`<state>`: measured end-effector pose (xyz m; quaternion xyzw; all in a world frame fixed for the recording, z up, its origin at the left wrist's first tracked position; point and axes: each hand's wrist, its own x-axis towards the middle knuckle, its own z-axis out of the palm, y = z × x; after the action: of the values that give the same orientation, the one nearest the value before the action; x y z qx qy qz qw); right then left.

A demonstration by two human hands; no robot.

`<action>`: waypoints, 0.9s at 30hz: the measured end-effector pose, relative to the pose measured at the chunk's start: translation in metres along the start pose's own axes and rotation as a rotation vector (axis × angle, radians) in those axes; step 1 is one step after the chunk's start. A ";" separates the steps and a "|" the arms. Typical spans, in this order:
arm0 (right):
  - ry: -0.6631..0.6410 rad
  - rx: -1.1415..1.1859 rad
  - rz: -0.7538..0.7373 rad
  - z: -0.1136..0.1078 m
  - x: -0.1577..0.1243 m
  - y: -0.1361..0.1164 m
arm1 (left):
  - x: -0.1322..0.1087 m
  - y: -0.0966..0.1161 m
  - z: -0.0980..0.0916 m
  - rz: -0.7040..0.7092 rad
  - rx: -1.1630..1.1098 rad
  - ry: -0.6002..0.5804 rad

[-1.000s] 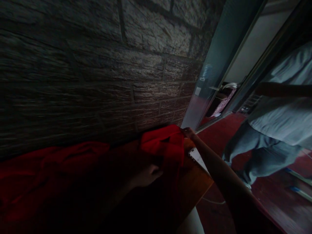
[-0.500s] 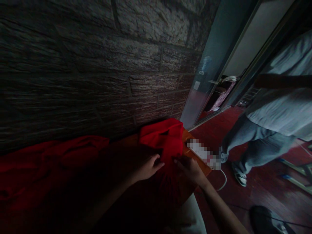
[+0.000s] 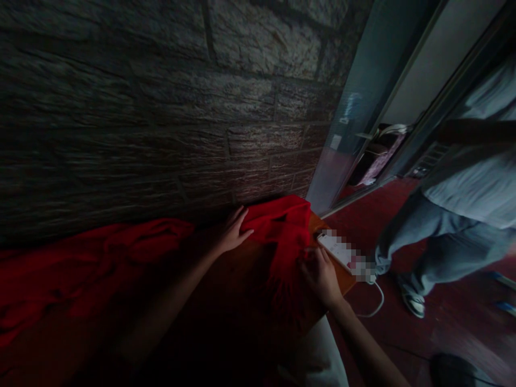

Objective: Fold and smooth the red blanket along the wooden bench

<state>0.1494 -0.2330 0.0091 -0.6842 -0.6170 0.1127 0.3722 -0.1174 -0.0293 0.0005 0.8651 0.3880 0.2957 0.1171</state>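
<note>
A red scarf (image 3: 282,228) with a fringed end lies folded at the right end of a brown wooden table (image 3: 237,263), one band of it crossing over the rest. My left hand (image 3: 234,234) is open, its fingers spread at the left edge of the fold. At the other side, my right hand (image 3: 320,274) has its fingers bent in and closed on the scarf's right edge, above the fringe. More red cloth (image 3: 121,258) stretches crumpled along the left of the table, apart from the folded part. Deep shadow hides much of the table's near side.
A phone (image 3: 338,250), partly pixelated, lies by the table's right edge with a white cable (image 3: 381,301) hanging down. A stone-block wall (image 3: 181,107) runs behind the table. One person (image 3: 439,215) in grey trousers stands at the right, near a glass door (image 3: 342,129).
My left hand has moved up and left, from the middle of the scarf to its left edge, with the fingers spreading. My right hand stays by the right edge. The view has shifted slightly.
</note>
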 end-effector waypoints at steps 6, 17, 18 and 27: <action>-0.116 -0.335 -0.119 0.002 0.033 0.007 | 0.002 -0.006 0.025 -0.069 -0.071 0.011; -0.101 -0.239 -0.151 0.023 0.025 0.033 | -0.003 -0.007 0.030 -0.032 -0.057 0.022; -0.096 -0.225 -0.158 0.023 0.025 0.034 | -0.003 -0.006 0.030 -0.028 -0.052 0.020; -0.070 -0.140 -0.181 0.030 0.025 0.042 | -0.006 0.000 0.023 -0.021 0.014 -0.009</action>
<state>0.1682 -0.1967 -0.0311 -0.6458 -0.6951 0.0593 0.3103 -0.1068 -0.0329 -0.0199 0.8631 0.3985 0.2880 0.1159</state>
